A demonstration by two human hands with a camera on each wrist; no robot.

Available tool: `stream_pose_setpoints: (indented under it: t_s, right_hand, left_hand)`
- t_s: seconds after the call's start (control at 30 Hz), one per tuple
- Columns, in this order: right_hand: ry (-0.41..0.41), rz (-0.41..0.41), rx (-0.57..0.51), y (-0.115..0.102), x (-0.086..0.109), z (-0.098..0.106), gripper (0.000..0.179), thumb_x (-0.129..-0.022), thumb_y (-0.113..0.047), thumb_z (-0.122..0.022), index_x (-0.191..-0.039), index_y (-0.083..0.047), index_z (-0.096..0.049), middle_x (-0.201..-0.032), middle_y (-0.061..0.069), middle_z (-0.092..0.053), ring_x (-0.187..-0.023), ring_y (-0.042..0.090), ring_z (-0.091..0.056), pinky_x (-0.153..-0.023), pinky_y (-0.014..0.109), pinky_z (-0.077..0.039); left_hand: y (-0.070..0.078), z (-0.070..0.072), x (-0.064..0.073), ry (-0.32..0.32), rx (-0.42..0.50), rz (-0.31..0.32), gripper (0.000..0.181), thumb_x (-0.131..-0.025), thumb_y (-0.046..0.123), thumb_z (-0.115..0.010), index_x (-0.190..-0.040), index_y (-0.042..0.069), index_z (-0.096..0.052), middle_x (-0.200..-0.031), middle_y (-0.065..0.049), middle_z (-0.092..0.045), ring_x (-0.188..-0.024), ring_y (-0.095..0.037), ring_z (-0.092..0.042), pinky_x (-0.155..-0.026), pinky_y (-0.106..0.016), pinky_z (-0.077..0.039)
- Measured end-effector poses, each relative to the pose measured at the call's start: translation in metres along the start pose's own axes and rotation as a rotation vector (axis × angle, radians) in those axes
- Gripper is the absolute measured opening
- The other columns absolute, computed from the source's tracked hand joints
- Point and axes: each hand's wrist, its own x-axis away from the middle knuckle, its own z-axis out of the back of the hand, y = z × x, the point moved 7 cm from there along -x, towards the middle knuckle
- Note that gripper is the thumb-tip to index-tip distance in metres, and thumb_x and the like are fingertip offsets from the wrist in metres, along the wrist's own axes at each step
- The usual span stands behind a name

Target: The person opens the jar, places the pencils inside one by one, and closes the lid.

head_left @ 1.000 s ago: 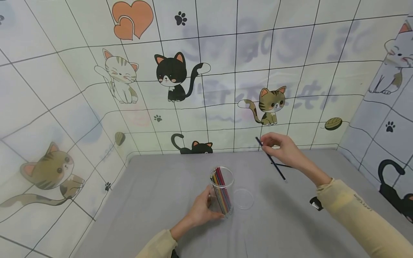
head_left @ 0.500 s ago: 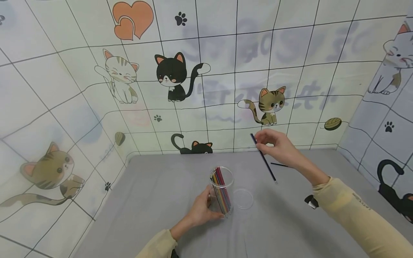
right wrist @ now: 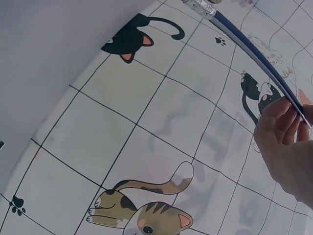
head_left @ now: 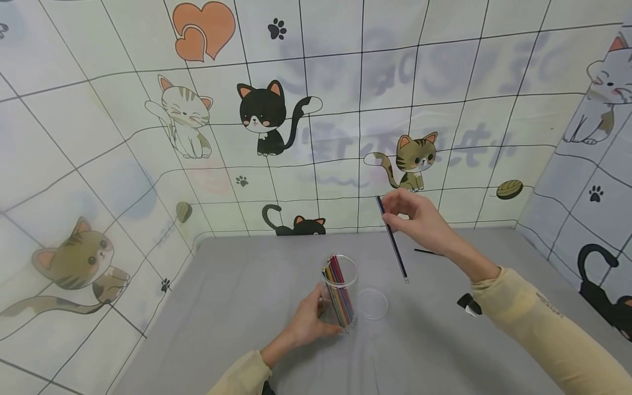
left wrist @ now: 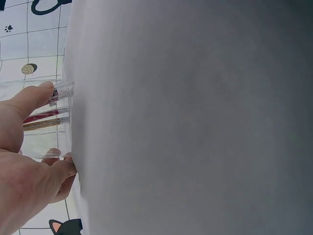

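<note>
My left hand [head_left: 308, 321] grips a clear plastic cup [head_left: 355, 274] low on its side, thumb and fingers around it. Several coloured pencils [head_left: 340, 302] lean in the cup, red and yellow among them. In the left wrist view a red and a tan pencil [left wrist: 45, 123] show through the wall, with clear tips at the base. Up and to the right, my right hand [head_left: 415, 219] pinches a dark blue pencil [head_left: 396, 249] near its upper end. It slants down, and a clear piece [right wrist: 200, 7] covers its lower end.
A clear round lid [head_left: 372, 304] lies on the grey table [head_left: 237, 307] just right of the cup. Behind the right wrist another dark pencil [head_left: 425, 252] lies partly hidden. A small black device [head_left: 469, 303] sits at the right sleeve. Cat-printed cloth walls [head_left: 340, 137] enclose the table.
My right hand has moved left and slightly up with the dark blue pencil, which now hangs more steeply. The left hand and cup have stayed in place.
</note>
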Motion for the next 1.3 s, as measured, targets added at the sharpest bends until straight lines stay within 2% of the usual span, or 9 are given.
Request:
stream_pose_setpoints:
  t_s: [0.17,0.37,0.7,0.83,1.03,1.2,1.3]
  right_hand:
    - [0.026,0.008,-0.049,-0.011,-0.003,-0.002,0.029,-0.097,-0.003,-0.063,-0.125,-0.001,-0.054,-0.102,0.014,-0.062,-0.089,0.019,-0.064,-0.071,0.031,-0.056]
    - [0.039,0.07,-0.127,-0.026,-0.005,-0.005,0.036,-0.097,0.001,-0.061,-0.131,-0.001,-0.051,-0.097,0.014,-0.062,-0.078,0.022,-0.064,-0.069,0.033,-0.058]
    - [0.103,0.123,-0.244,-0.039,-0.009,-0.006,0.047,-0.095,0.005,-0.061,-0.138,-0.009,-0.05,-0.093,0.017,-0.058,-0.083,0.023,-0.064,-0.07,0.038,-0.06]
    - [0.14,0.142,-0.292,-0.044,-0.011,-0.007,0.047,-0.094,0.008,-0.06,-0.138,-0.004,-0.049,-0.092,0.015,-0.058,-0.081,0.023,-0.065,-0.07,0.039,-0.06]
    - [0.195,0.217,-0.386,-0.047,-0.014,-0.012,0.046,-0.092,0.013,-0.059,-0.135,0.003,-0.047,-0.09,0.012,-0.058,-0.08,0.02,-0.063,-0.068,0.037,-0.06]
    - [0.17,0.238,-0.403,-0.044,-0.013,-0.028,0.046,-0.091,0.012,-0.061,-0.133,0.001,-0.048,-0.091,0.015,-0.058,-0.08,0.02,-0.063,-0.068,0.037,-0.06]
    - [0.132,0.24,-0.373,-0.041,-0.011,-0.041,0.045,-0.091,0.014,-0.061,-0.132,0.0,-0.048,-0.092,0.019,-0.059,-0.08,0.022,-0.063,-0.067,0.039,-0.06]
  left_hand:
    - [0.0,0.0,0.0,0.001,-0.011,0.0,0.096,-0.068,0.006,-0.092,-0.147,0.008,-0.037,-0.133,-0.018,-0.054,-0.127,-0.039,-0.051,-0.102,-0.046,-0.045]
    - [0.0,0.0,0.0,0.007,-0.016,0.008,0.096,-0.068,0.006,-0.093,-0.146,0.007,-0.038,-0.131,-0.017,-0.054,-0.126,-0.038,-0.052,-0.102,-0.045,-0.046]
    - [-0.002,0.0,-0.001,0.008,0.007,0.019,0.096,-0.067,0.005,-0.093,-0.145,0.007,-0.038,-0.131,-0.016,-0.054,-0.128,-0.038,-0.05,-0.104,-0.045,-0.044]
    - [-0.001,0.0,-0.001,0.009,0.006,0.023,0.096,-0.066,0.004,-0.093,-0.145,0.007,-0.038,-0.132,-0.017,-0.054,-0.128,-0.038,-0.05,-0.103,-0.045,-0.044]
    - [-0.002,-0.001,-0.001,0.003,0.014,0.04,0.095,-0.067,0.004,-0.092,-0.145,0.008,-0.038,-0.134,-0.019,-0.053,-0.128,-0.039,-0.05,-0.103,-0.046,-0.044]
    - [-0.002,0.0,-0.001,-0.005,0.018,0.039,0.097,-0.068,0.004,-0.092,-0.147,0.009,-0.037,-0.136,-0.019,-0.052,-0.129,-0.039,-0.049,-0.104,-0.046,-0.044]
    - [-0.001,0.0,0.0,-0.008,0.012,0.034,0.097,-0.068,0.005,-0.092,-0.148,0.009,-0.036,-0.136,-0.019,-0.052,-0.129,-0.039,-0.05,-0.103,-0.047,-0.044]
